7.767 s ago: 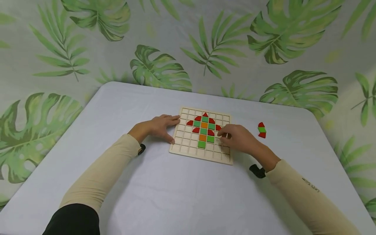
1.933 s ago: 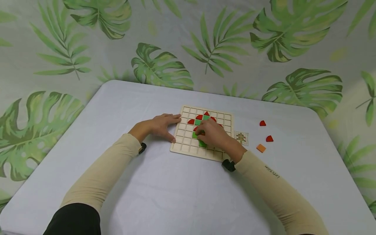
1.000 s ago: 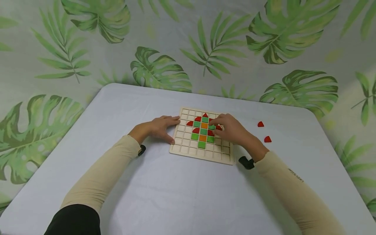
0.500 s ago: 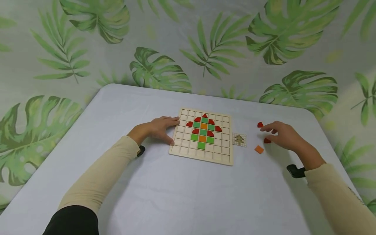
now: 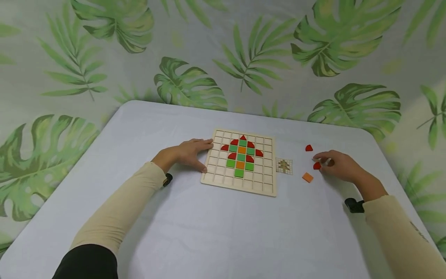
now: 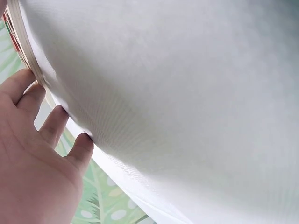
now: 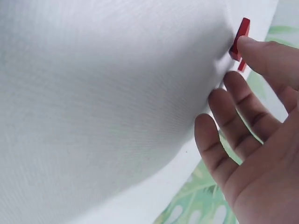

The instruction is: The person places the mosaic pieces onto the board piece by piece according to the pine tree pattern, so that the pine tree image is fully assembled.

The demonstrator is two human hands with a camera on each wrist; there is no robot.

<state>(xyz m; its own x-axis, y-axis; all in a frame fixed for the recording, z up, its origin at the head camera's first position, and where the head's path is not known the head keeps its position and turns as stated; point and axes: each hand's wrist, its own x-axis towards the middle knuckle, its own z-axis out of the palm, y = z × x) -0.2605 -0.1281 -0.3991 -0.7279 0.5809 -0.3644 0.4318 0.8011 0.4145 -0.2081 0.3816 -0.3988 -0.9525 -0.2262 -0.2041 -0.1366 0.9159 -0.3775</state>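
Note:
A square wooden grid board [image 5: 223, 179] lies mid-table, with red, green and orange tiles laid on it in a tree shape. My left hand [image 5: 188, 153] rests at the board's left edge, fingers extended and thumb spread; the left wrist view shows the fingertips beside the board's edge [image 6: 29, 49]. At the right, my right hand [image 5: 339, 164] pinches a red quarter-round tile [image 5: 316, 166]. Its thumb presses against that tile [image 7: 240, 39] in the right wrist view, the other fingers loosely bent; the index finger is mostly hidden there.
Just behind the right hand lies another red quarter-round tile [image 5: 309, 148]. An orange square tile [image 5: 307, 177] sits in front of it. A small tree pattern card [image 5: 284, 166] lies against the board's right side. A leaf-print cloth [image 5: 195, 46] hangs behind the white table [image 5: 223, 232].
A green tile went from the right-hand side onto the board's left part. My right hand then left the board for the right and took hold of a red tile. The left hand stayed put.

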